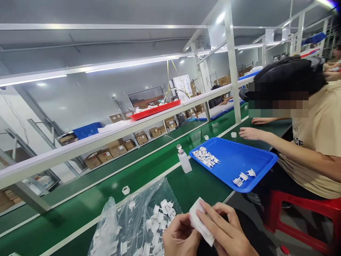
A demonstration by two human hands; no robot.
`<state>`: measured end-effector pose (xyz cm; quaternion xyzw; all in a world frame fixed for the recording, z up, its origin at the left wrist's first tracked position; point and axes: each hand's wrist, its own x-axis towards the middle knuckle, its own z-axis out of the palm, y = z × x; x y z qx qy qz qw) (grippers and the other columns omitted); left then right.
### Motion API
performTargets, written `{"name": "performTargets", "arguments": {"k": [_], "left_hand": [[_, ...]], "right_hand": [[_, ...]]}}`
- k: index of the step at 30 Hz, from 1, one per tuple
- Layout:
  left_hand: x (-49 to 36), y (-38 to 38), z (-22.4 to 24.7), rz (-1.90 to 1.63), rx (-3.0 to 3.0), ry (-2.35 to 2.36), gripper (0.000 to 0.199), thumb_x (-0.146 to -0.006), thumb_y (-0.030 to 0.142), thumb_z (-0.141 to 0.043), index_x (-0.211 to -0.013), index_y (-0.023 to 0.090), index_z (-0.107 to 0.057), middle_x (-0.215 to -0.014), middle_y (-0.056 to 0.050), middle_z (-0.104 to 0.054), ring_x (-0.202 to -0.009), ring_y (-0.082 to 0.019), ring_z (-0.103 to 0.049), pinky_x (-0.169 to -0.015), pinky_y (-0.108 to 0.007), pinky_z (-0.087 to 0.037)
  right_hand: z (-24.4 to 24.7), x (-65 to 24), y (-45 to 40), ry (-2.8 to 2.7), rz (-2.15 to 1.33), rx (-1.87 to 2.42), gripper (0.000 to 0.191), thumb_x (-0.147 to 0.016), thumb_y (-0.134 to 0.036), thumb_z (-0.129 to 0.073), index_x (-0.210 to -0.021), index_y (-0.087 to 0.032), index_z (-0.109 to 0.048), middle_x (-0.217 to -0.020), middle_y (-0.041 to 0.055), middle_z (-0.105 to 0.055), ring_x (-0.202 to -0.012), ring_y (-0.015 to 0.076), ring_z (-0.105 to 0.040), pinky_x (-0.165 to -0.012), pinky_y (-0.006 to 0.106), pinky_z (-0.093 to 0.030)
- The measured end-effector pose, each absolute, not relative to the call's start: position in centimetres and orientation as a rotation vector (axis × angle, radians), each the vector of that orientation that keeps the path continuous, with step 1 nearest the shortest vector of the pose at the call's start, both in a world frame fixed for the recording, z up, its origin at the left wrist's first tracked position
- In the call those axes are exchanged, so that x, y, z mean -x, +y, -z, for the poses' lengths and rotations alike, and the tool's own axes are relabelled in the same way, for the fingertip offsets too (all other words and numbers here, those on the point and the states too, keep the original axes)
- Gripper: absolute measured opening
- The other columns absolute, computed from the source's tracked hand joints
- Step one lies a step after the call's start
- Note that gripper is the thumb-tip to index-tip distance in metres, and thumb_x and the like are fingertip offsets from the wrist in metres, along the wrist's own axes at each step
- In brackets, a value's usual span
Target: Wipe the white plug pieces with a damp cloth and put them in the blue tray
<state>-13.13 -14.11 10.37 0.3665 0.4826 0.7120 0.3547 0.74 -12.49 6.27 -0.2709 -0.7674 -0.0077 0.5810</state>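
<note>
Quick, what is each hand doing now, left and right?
Left hand: fingers curled shut; whether it grips anything cannot be told.
Right hand: closed on a white cloth, pinched between the fingers.

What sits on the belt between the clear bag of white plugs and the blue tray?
A small white bottle with a metal cap stands between the clear bag and the blue tray, in the head view.

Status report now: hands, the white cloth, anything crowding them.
Left hand and right hand both pinching the white cloth, fingers closed. Clear bag of white plug parts just left. Co-worker's blue tray apart, beyond.
</note>
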Motion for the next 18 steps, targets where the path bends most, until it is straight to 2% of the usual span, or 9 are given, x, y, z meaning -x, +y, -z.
{"name": "performTargets", "arguments": {"k": [3, 5, 8, 10, 12, 15, 16, 18], "left_hand": [[13.4, -14.9, -11.0, -1.802, -0.934, 1.223, 0.048, -0.042, 0.047, -0.103, -0.067, 0.014, -0.078, -0.056, -0.007, -0.075, -0.047, -0.016, -0.067, -0.048, -0.022, -0.057], [13.7, -15.1, -11.3, -1.764, -0.875, 1.215, 0.047, -0.043, 0.044, -0.103, -0.066, 0.014, -0.077, -0.049, -0.005, -0.070, -0.042, -0.017, -0.064, -0.042, -0.024, -0.055], [14.0, -15.2, -11.6, -1.698, -0.736, 1.168, 0.046, -0.044, 0.042, -0.103, -0.063, 0.012, -0.073, -0.052, -0.005, -0.072, -0.043, -0.016, -0.066, -0.039, -0.021, -0.053], [14.1, -15.3, -11.6, -1.648, -0.603, 1.108, 0.044, -0.047, 0.039, -0.103, -0.064, 0.012, -0.072, -0.060, -0.007, -0.076, -0.044, -0.012, -0.066, -0.040, -0.017, -0.052], [14.2, -15.3, -11.3, -1.583, -0.444, 1.049, 0.041, -0.051, 0.036, -0.103, -0.068, 0.012, -0.075, -0.067, -0.007, -0.078, -0.047, -0.009, -0.066, -0.042, -0.013, -0.053], [14.3, -15.4, -10.5, -1.456, -0.261, 0.960, 0.048, -0.045, 0.037, -0.105, -0.074, 0.009, -0.079, -0.069, -0.008, -0.079, -0.049, -0.007, -0.067, -0.047, -0.011, -0.055], [14.3, -15.5, -10.2, -1.424, -0.243, 0.934, 0.052, -0.041, 0.039, -0.106, -0.075, 0.009, -0.080, -0.069, -0.008, -0.079, -0.049, -0.007, -0.066, -0.046, -0.010, -0.054], [14.2, -15.4, -9.6, -1.380, -0.276, 0.910, 0.056, -0.038, 0.044, -0.106, -0.073, 0.009, -0.080, -0.063, -0.006, -0.076, -0.046, -0.005, -0.063, -0.044, -0.008, -0.051]], "right_hand": [[-6.8, -2.5, -11.2, -1.865, 0.259, 0.749, 0.050, -0.099, -0.009, -0.048, -0.143, -0.027, -0.064, -0.157, 0.0077, -0.053, -0.132, 0.0319, -0.050, -0.102, 0.044, -0.048], [-6.5, -3.5, -10.6, -1.735, 0.281, 0.925, 0.046, -0.100, -0.014, -0.046, -0.139, -0.025, -0.067, -0.151, 0.0095, -0.060, -0.125, 0.0334, -0.053, -0.099, 0.048, -0.047], [-5.5, -4.6, -10.5, -1.480, 0.050, 1.268, 0.042, -0.104, -0.039, -0.045, -0.121, -0.019, -0.077, -0.110, 0.0165, -0.078, -0.093, 0.0332, -0.064, -0.078, 0.048, -0.055], [-5.2, -4.9, -10.9, -1.447, -0.207, 1.404, 0.049, -0.102, -0.054, -0.045, -0.100, -0.022, -0.082, -0.086, 0.0136, -0.077, -0.078, 0.0312, -0.068, -0.064, 0.043, -0.057], [-5.7, -4.5, -11.7, -1.443, -0.366, 1.376, 0.046, -0.101, -0.057, -0.047, -0.090, -0.026, -0.081, -0.086, 0.0109, -0.077, -0.078, 0.0293, -0.072, -0.064, 0.040, -0.058], [-7.2, -2.5, -13.1, -1.403, -0.249, 1.099, 0.027, -0.102, -0.038, -0.054, -0.111, -0.028, -0.077, -0.105, 0.0105, -0.073, -0.101, 0.0286, -0.067, -0.082, 0.038, -0.057], [-7.6, -1.7, -13.5, -1.437, -0.185, 0.987, 0.026, -0.101, -0.030, -0.056, -0.120, -0.030, -0.075, -0.107, 0.0100, -0.069, -0.105, 0.0280, -0.064, -0.086, 0.038, -0.055], [-8.1, -0.1, -14.1, -1.518, -0.162, 0.797, 0.037, -0.100, -0.020, -0.057, -0.133, -0.033, -0.069, -0.103, 0.0089, -0.063, -0.099, 0.0260, -0.060, -0.085, 0.037, -0.054]]}}
